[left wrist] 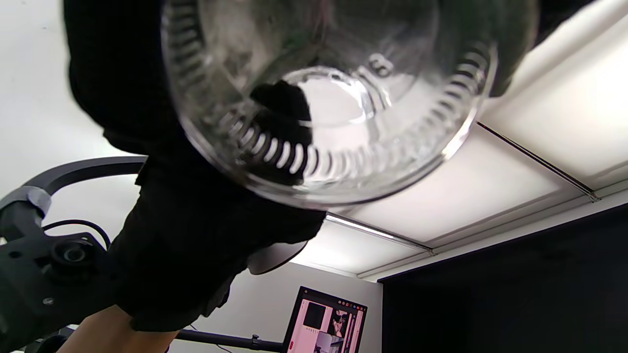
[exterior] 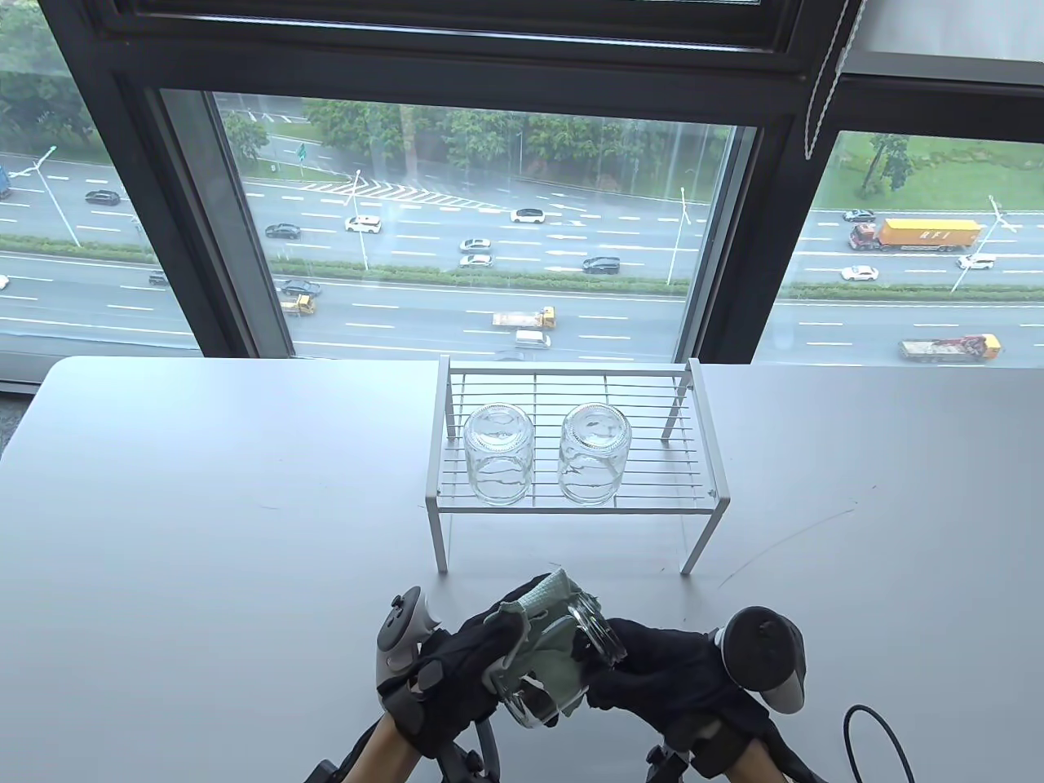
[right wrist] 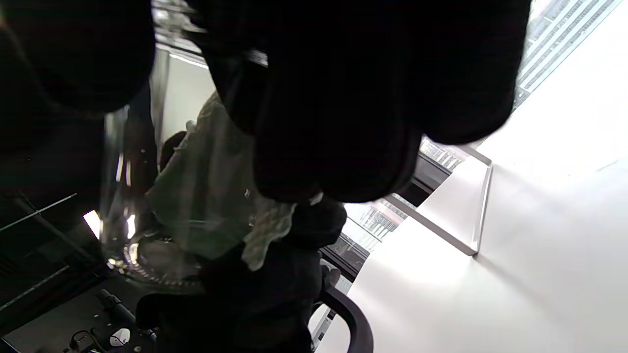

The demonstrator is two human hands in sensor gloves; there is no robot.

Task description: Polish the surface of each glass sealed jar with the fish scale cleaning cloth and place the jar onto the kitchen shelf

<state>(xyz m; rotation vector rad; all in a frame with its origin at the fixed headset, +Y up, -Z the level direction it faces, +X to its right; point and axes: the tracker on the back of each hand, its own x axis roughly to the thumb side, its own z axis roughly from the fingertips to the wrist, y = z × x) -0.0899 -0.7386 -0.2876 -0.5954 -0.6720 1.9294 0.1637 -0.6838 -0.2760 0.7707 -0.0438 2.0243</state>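
Observation:
Low over the table's front edge, both gloved hands hold a clear glass jar (exterior: 563, 677) tilted, its base toward me. My left hand (exterior: 497, 644) grips a pale green cloth (exterior: 548, 608) wrapped over the jar's side. My right hand (exterior: 628, 661) curls round the jar's mouth end. The left wrist view is filled by the jar's ribbed base (left wrist: 333, 122). Under dark fingers, the right wrist view shows the cloth (right wrist: 211, 196) against the glass (right wrist: 132, 235). Two more jars (exterior: 499, 457) (exterior: 594, 455) stand upside down on the white wire shelf (exterior: 701, 424).
The shelf stands mid-table on thin legs (exterior: 440, 538), just beyond my hands, with its right third bare. The grey table (exterior: 204, 506) runs back to a large window. A black cable (exterior: 873, 726) loops at the front right.

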